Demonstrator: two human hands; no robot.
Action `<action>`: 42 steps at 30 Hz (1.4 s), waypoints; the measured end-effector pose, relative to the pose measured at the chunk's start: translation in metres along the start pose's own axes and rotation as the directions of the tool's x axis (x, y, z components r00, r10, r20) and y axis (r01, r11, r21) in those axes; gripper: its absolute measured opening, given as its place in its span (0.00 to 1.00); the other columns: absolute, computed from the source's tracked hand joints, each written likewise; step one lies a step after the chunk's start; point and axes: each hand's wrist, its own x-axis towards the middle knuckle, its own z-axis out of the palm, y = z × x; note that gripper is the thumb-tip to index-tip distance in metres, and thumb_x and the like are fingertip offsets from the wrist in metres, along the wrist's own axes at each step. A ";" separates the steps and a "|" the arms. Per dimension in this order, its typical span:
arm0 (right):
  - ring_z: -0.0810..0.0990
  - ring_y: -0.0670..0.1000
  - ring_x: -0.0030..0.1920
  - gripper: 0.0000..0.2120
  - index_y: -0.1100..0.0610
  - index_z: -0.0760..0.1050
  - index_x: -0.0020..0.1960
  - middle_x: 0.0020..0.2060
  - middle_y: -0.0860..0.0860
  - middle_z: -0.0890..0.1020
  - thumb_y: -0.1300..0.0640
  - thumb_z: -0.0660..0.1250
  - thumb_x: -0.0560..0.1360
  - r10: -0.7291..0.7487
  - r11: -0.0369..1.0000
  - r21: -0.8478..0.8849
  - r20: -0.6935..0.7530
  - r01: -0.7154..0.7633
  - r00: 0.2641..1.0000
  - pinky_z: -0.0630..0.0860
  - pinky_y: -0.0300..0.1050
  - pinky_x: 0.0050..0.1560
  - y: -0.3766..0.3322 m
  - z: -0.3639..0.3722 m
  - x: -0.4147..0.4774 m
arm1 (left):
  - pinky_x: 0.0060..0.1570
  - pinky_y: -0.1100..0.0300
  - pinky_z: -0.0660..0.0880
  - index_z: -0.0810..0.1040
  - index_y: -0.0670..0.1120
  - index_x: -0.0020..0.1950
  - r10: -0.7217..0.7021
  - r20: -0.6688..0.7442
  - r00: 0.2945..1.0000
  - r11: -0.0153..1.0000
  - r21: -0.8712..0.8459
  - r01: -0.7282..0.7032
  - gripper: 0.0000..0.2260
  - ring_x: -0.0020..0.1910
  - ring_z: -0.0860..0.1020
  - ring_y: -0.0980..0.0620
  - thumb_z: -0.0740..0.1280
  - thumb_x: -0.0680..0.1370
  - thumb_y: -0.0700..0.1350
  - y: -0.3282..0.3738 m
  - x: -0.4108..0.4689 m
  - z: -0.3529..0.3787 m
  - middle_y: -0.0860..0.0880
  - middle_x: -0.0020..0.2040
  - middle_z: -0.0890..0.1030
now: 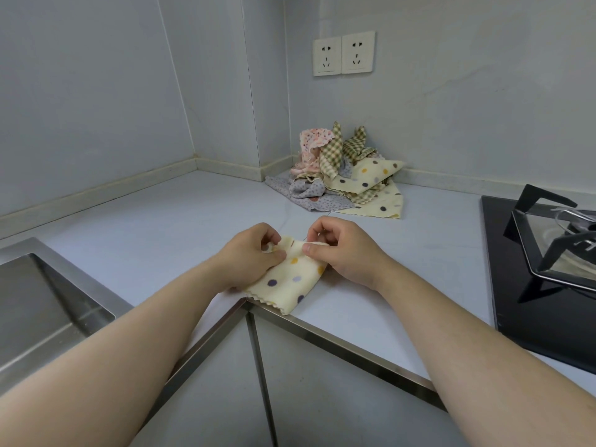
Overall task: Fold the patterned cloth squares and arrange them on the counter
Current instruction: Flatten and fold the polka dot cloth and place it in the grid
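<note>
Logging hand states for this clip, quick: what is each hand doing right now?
Left hand: pinching the far edge of the dotted cloth.
Right hand: pinching the same edge of that cloth.

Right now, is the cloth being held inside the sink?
No, left hand and right hand pinch the cloth on the counter.

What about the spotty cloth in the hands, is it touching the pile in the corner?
Apart. The head view shows a stretch of bare counter between the spotty cloth and the pile.
</note>
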 end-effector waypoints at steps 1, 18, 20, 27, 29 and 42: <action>0.73 0.47 0.35 0.05 0.52 0.77 0.44 0.33 0.49 0.77 0.53 0.73 0.75 -0.003 1.000 -0.009 -0.005 0.003 1.000 0.71 0.47 0.41 -0.001 0.000 0.000 | 0.45 0.61 0.67 0.74 0.54 0.55 0.000 0.004 1.000 1.000 -0.022 0.000 0.09 0.46 0.73 0.56 0.71 0.78 0.50 0.001 0.000 0.000 0.56 0.48 0.74; 0.74 0.46 0.43 0.03 0.50 0.74 0.50 0.40 0.43 0.76 0.52 0.68 0.79 -0.360 0.900 -0.328 -0.188 0.287 0.914 0.73 0.44 0.44 -0.013 -0.001 -0.006 | 0.47 0.51 0.83 0.84 0.55 0.51 0.067 -0.060 0.996 0.883 -0.460 -0.087 0.10 0.46 0.84 0.48 0.78 0.74 0.45 0.029 -0.013 -0.022 0.48 0.50 0.84; 0.74 0.48 0.45 0.03 0.51 0.74 0.51 0.41 0.43 0.76 0.52 0.67 0.80 -0.436 0.858 -0.390 -0.213 0.333 0.874 0.74 0.49 0.46 -0.014 -0.002 -0.005 | 0.49 0.55 0.81 0.83 0.60 0.55 0.201 -0.051 0.978 0.920 -0.333 -0.207 0.14 0.48 0.82 0.54 0.77 0.74 0.44 0.031 -0.014 -0.029 0.56 0.50 0.84; 0.72 0.53 0.44 0.04 0.60 0.76 0.49 0.41 0.50 0.75 0.59 0.67 0.80 -0.688 0.661 -0.592 -0.233 0.461 0.687 0.72 0.49 0.46 -0.026 -0.005 -0.005 | 0.50 0.64 0.71 0.83 0.59 0.54 0.398 -0.167 0.902 0.907 -0.078 -0.414 0.13 0.52 0.76 0.63 0.77 0.73 0.45 0.038 -0.014 -0.045 0.59 0.56 0.79; 0.72 0.54 0.43 0.05 0.61 0.76 0.49 0.41 0.51 0.76 0.59 0.68 0.80 -0.728 0.615 -0.619 -0.210 0.488 0.652 0.72 0.50 0.45 -0.028 -0.004 -0.005 | 0.47 0.68 0.69 0.83 0.59 0.56 0.422 -0.157 0.893 0.906 0.025 -0.423 0.14 0.49 0.75 0.63 0.77 0.73 0.46 0.039 -0.014 -0.050 0.59 0.53 0.77; 0.75 0.54 0.47 0.10 0.60 0.77 0.54 0.46 0.51 0.79 0.53 0.67 0.80 -0.682 0.653 -0.607 -0.211 0.454 0.700 0.74 0.50 0.49 -0.023 -0.003 -0.003 | 0.39 0.59 0.72 0.79 0.52 0.40 0.374 -0.235 0.897 0.927 0.117 -0.356 0.09 0.39 0.77 0.54 0.76 0.74 0.52 0.046 -0.021 -0.073 0.52 0.38 0.81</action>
